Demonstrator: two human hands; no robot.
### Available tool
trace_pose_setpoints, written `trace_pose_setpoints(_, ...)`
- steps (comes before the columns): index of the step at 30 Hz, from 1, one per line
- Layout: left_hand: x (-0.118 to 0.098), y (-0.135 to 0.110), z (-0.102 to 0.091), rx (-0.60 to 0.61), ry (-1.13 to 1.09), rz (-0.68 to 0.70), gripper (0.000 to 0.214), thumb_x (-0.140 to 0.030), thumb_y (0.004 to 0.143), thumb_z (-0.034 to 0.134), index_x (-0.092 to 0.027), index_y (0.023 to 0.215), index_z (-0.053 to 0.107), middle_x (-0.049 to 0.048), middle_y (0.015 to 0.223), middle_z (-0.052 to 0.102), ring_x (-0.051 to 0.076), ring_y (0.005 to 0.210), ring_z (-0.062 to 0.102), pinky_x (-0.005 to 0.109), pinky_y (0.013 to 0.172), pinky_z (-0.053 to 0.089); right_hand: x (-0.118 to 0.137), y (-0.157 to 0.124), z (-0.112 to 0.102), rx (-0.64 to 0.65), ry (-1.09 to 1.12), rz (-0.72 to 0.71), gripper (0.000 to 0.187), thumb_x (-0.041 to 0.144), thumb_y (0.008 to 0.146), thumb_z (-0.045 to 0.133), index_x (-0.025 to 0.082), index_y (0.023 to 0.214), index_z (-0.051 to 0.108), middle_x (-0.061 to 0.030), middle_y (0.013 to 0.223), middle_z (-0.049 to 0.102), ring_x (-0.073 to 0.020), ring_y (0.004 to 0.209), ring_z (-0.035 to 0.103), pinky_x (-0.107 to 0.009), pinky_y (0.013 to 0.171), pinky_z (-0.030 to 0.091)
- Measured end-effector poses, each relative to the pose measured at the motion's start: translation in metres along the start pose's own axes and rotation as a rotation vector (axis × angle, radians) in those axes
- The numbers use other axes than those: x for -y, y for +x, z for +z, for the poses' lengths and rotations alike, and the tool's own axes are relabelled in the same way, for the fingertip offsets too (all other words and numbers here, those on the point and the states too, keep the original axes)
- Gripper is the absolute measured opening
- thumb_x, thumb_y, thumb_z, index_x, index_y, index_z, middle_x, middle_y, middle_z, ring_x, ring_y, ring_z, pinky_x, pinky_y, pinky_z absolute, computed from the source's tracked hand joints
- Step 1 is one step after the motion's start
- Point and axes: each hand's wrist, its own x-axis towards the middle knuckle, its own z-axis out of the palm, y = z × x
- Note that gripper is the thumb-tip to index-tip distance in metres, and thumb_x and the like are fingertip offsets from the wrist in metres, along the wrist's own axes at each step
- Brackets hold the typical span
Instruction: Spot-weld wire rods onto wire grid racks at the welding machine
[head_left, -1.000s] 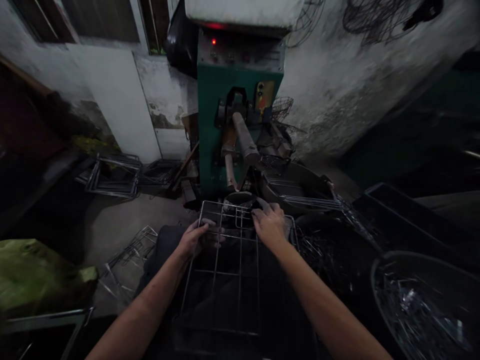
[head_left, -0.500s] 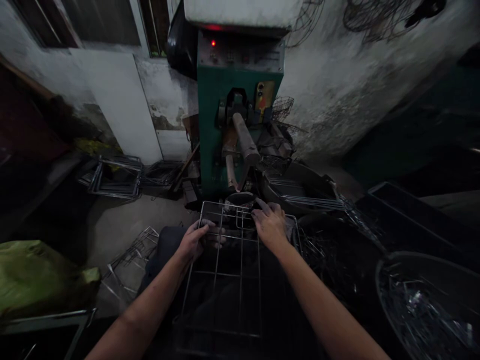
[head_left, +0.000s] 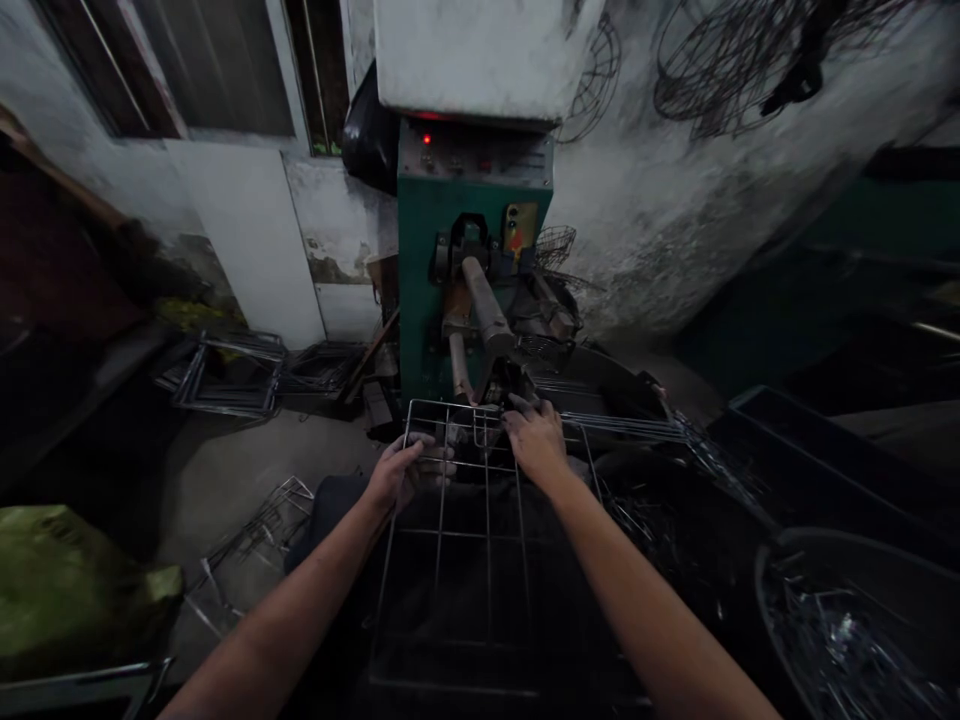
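Note:
A rectangular wire rack [head_left: 463, 535] slants away from me, its far edge close below the arms of a green spot welding machine [head_left: 420, 330]. On the rack's left side, my left hand [head_left: 409, 468] is closed around the edge wire, with fingers reaching underneath. My right hand [head_left: 538, 440] is closed at the far edge, right of centre, beside a small bent wire piece [head_left: 480, 428] that lies at that edge. Its fingertips are partly hidden, so I cannot tell whether they also pinch a small wire. The upper welding arm [head_left: 487, 305] ends just beyond the rack.
At right, a round tub [head_left: 772, 590] holds many small metal pieces. Long wires [head_left: 622, 425] lie across a dark basin behind my right hand. Wire frames [head_left: 229, 375] are stacked on the left floor, near a yellow-green sack [head_left: 67, 590]. A phone [head_left: 519, 232] hangs on the machine.
The view has tilted up a little, so the machine sits lower in it. The rack's far edge and my right hand are now closer to the welding arms.

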Motion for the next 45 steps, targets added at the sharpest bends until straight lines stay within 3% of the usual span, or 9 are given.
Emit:
trace_pose_setpoints(14,-0.003,0.023,0.000,-0.016,-0.028,0.015,0.025,-0.026,0.079,0.063,-0.013,0.096,0.051,0.0169,0.086,0.070,0.030,0.074,0.069,0.041,0.062,0.054,-0.010,0.025,0.006,0.068,0.009,0.010,0.025,0.019,0.084,0.048,0.024,0.099,0.067,0.0003,0.133,0.052,-0.0280,0.109,0.040,-0.040,0.090,0.033)
trace_pose_setpoints(24,-0.002,0.025,0.001,0.021,-0.001,0.055,0.024,-0.023,0.078,0.062,-0.010,0.096,0.053,0.0200,0.090,0.069,0.032,0.078,0.069,0.043,0.066,0.054,-0.010,0.028,0.014,0.044,0.010,0.006,0.024,0.025,0.090,0.045,0.024,0.096,0.068,0.0029,0.132,0.054,-0.0285,0.109,0.041,-0.040,0.086,0.034)
trace_pose_setpoints(28,-0.001,0.019,0.000,0.005,-0.015,0.047,0.023,-0.023,0.078,0.063,-0.012,0.095,0.052,0.0169,0.086,0.070,0.030,0.077,0.069,0.041,0.063,0.054,-0.011,0.027,0.006,0.055,0.080,0.015,0.024,0.022,0.087,0.048,0.024,0.099,0.069,0.0015,0.133,0.052,-0.0270,0.112,0.044,-0.040,0.090,0.034)
trace_pose_setpoints(32,-0.003,0.003,-0.004,-0.042,-0.017,0.055,0.022,-0.023,0.078,0.063,-0.014,0.094,0.051,0.0168,0.089,0.070,0.029,0.078,0.069,0.040,0.063,0.054,-0.029,0.013,-0.009,-0.051,0.116,0.029,0.031,0.022,0.089,0.045,0.022,0.113,0.064,-0.0060,0.135,0.051,-0.0250,0.119,0.045,-0.041,0.095,0.032)
trace_pose_setpoints(35,-0.006,-0.013,-0.008,-0.069,-0.007,0.062,0.023,-0.023,0.077,0.063,-0.014,0.095,0.051,0.0171,0.092,0.070,0.029,0.077,0.069,0.040,0.063,0.055,-0.049,-0.008,-0.010,-0.103,0.112,0.158,0.037,0.025,0.087,0.047,0.015,0.121,0.058,-0.0138,0.130,0.054,-0.0290,0.123,0.043,-0.043,0.095,0.034)
trace_pose_setpoints(39,-0.008,-0.031,-0.011,-0.098,-0.007,0.059,0.022,-0.022,0.077,0.063,-0.015,0.095,0.052,0.0166,0.093,0.070,0.029,0.078,0.069,0.039,0.063,0.054,-0.063,-0.041,0.008,0.052,0.292,0.381,0.044,0.034,0.088,0.044,0.009,0.124,0.052,-0.0172,0.111,0.064,-0.0279,0.104,0.060,-0.037,0.086,0.044)
trace_pose_setpoints(42,-0.009,-0.040,-0.016,-0.117,-0.027,0.073,0.022,-0.022,0.076,0.065,-0.015,0.093,0.053,0.0165,0.093,0.070,0.029,0.077,0.069,0.037,0.062,0.054,-0.060,-0.054,0.025,0.013,0.439,0.427,0.049,0.036,0.090,0.040,0.012,0.131,0.045,-0.0143,0.114,0.063,-0.0245,0.103,0.061,-0.032,0.084,0.047)
trace_pose_setpoints(45,-0.011,-0.044,-0.023,-0.148,-0.056,0.105,0.024,-0.021,0.074,0.068,-0.014,0.093,0.055,0.0167,0.091,0.070,0.030,0.078,0.068,0.038,0.062,0.054,-0.054,-0.051,0.036,-0.033,0.447,0.398,0.041,0.033,0.089,0.038,0.014,0.121,0.054,-0.0126,0.106,0.066,-0.0225,0.099,0.062,-0.031,0.084,0.048)
